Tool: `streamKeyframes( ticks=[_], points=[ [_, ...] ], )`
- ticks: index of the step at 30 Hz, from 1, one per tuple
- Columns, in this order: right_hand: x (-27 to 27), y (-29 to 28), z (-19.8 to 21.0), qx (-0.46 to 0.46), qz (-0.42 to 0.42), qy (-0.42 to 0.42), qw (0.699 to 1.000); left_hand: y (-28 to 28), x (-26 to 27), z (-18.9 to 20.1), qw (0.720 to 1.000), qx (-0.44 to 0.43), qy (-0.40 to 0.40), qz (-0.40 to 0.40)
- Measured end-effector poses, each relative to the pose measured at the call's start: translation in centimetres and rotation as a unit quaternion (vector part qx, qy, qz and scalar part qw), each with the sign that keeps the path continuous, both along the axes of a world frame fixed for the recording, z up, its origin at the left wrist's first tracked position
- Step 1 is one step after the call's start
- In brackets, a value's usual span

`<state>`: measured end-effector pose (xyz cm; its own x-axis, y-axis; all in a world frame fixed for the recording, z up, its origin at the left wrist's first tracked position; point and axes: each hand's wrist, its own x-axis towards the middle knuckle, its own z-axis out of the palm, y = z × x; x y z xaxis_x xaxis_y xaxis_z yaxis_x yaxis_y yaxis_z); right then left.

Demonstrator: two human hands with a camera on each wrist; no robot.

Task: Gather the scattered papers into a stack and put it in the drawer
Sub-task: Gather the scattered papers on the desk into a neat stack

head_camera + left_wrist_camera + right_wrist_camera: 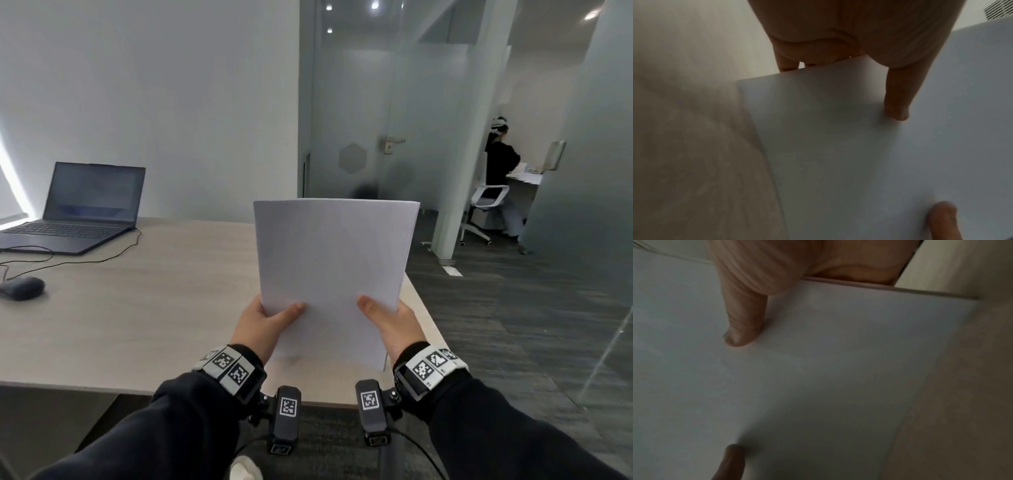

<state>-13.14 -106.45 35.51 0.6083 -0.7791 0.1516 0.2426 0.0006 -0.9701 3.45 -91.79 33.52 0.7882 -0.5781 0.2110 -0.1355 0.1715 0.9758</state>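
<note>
Holding the stack of papers upright over the table, your left hand and right hand each pinch a lower corner, thumbs in front. Light and floppy, the sheets may fan; grip both side edges. No drawer is in view.

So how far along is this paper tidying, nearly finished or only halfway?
Roughly halfway. Gathering looks done: the light wooden desk shows no loose sheets. In hand: the left hand and right hand hold the stack of white papers upright by its lower edge, thumbs in front. Left: putting it in a drawer, which no view shows.
</note>
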Motion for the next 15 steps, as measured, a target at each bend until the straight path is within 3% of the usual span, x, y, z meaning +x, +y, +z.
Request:
streamKeyframes(
  ticks=[8, 15],
  points=[
    [-0.9, 1.4, -0.7, -0.017, -0.018, 0.034, 0.999, 1.4, -1.8, -0.5, 0.998, 0.047, -0.034, 0.032],
    [-1.1, 5.4, -0.6, -0.047, -0.009, 0.051, 0.998, 7.0, -3.4, -0.2, 0.993, 0.072, -0.045, 0.08]
  ],
)
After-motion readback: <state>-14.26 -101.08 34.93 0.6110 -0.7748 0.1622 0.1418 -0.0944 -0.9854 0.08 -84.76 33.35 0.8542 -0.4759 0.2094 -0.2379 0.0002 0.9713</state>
